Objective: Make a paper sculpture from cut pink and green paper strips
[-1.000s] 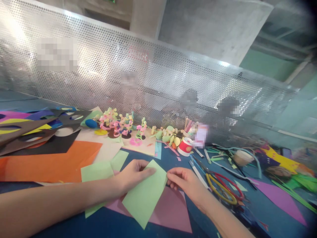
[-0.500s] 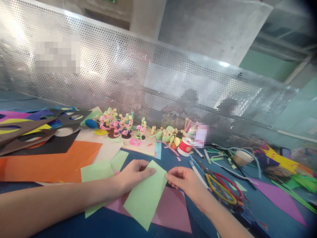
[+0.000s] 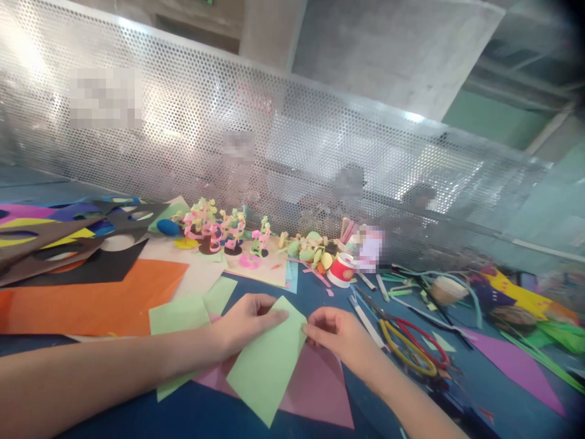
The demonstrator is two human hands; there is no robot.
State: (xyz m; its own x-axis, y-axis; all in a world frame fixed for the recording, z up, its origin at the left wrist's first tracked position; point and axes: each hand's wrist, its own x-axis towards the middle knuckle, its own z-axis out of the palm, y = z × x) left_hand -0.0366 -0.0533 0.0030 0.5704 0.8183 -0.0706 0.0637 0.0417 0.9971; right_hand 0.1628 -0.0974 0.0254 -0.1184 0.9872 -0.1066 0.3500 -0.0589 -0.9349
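Pale-green paper point(image 3: 269, 360) is clamped in the left hand point(image 3: 251, 320) above the worktop point(image 3: 123, 421), toward its near edge, while the right hand point(image 3: 336, 329), pinching the sheet's right side, has slipped slightly lower, leaving both hands gripping it.

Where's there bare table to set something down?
Blue table is bare between the left forearm and pink sheet, and between the red handle and purple sheet. Narrow gap between the right hand and red-and-white cup. Crowded: far edge with paper figures, left side under layered sheets.
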